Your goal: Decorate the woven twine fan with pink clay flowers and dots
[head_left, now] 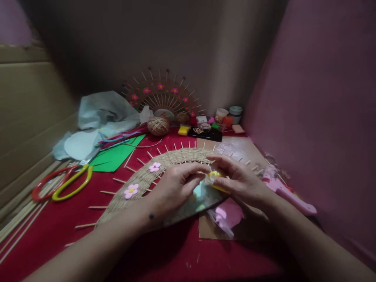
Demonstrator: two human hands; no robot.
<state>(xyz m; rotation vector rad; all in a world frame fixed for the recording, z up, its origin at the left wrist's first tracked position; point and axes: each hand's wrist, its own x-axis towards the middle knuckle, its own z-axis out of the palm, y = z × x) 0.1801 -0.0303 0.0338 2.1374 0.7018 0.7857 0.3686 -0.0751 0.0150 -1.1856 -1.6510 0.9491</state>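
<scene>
Both my hands meet over a round woven straw piece [141,182] ringed with wooden sticks, lying on the red cloth [164,254]. My left hand [176,188] pinches with curled fingers at a small yellow lump in clear plastic wrap [217,177]. My right hand [239,180] is closed around the same yellow lump from the right. Two pink foam flowers, one [154,167] above the other [131,190], sit on the weave to the left of my hands. A pink piece in plastic [227,215] lies under my right wrist.
Red and yellow scissors [63,182] and a green sheet [117,154] lie at left, beside long sticks [17,219]. A twine ball [158,125], a finished stick fan [164,96], coloured clay blocks and cups [226,115] stand at the back. A pink glue gun [284,190] lies at right.
</scene>
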